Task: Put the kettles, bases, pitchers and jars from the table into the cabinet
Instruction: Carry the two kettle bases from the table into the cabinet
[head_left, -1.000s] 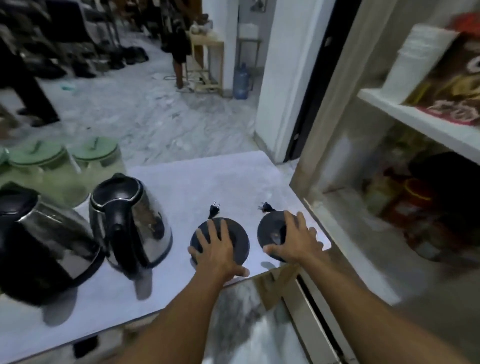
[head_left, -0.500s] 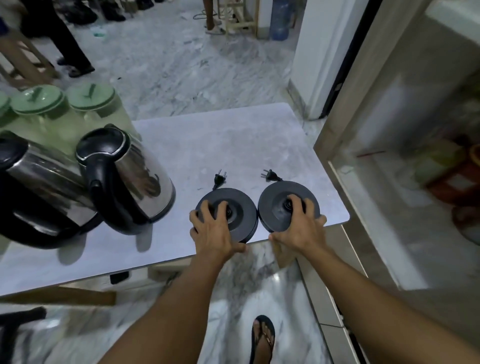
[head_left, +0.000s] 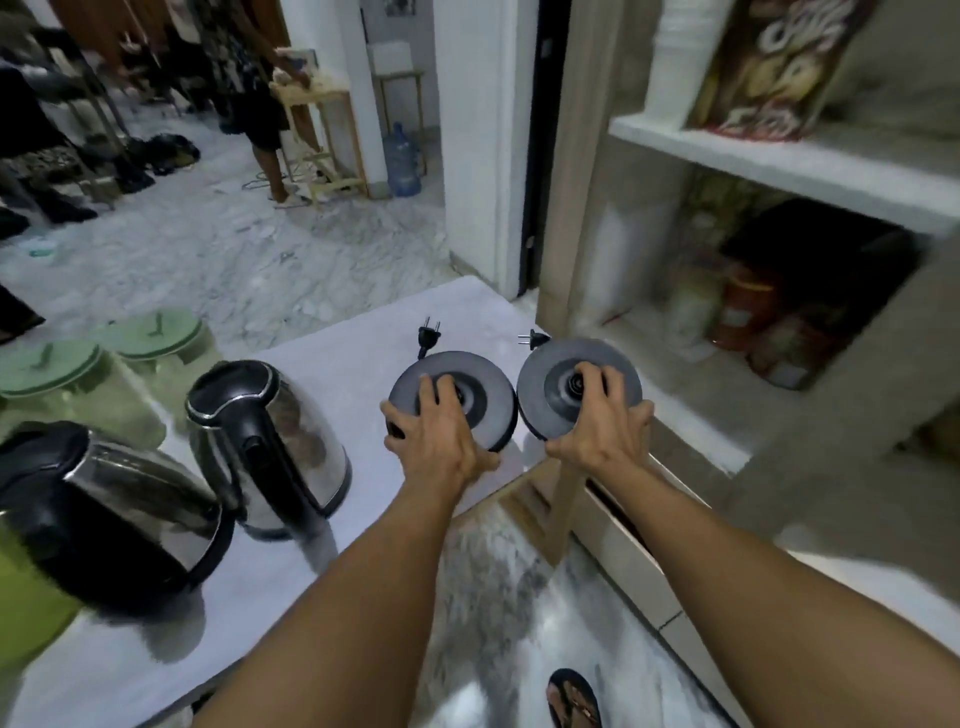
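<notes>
Left base (head_left: 457, 397): lying at the near right corner of the tabletop (head_left: 322, 364), about 12 o'clock from the left hand (head_left: 436, 441); black plug (head_left: 429, 338) pointing away at 12 o'clock.
Right base (head_left: 576, 392): sitting just beside the left one at its 3 o'clock, overhanging or lifting past the tabletop edge, tilting slightly; cannot tell whether touching the surface.
Left hand: curling over the near rim of its disc, fingers (head_left: 428, 389) spreading across the top, thumb tucking at the edge.
Right hand (head_left: 597, 436): gripping the near rim likewise, fingertips reaching toward the centre connector.
Handling, judging by looks: likely being light, stiff, smooth plastic discs; not fragile, yet probably slipping if pinched only on top.
Hold: seeming best at the rim, thumb under, fingers over; minding the short cords, likely dangling or snagging.
Kettles (head_left: 270, 441): standing at 9 o'clock of the bases, steel and probably heavier; handle looking the natural hold.
Green-lidded jars (head_left: 150, 338): waiting at 10 o'clock, well apart.
Cabinet (head_left: 779, 171): opening at 2 o'clock, lower shelf (head_left: 670, 374) looking partly free near the front.
</notes>
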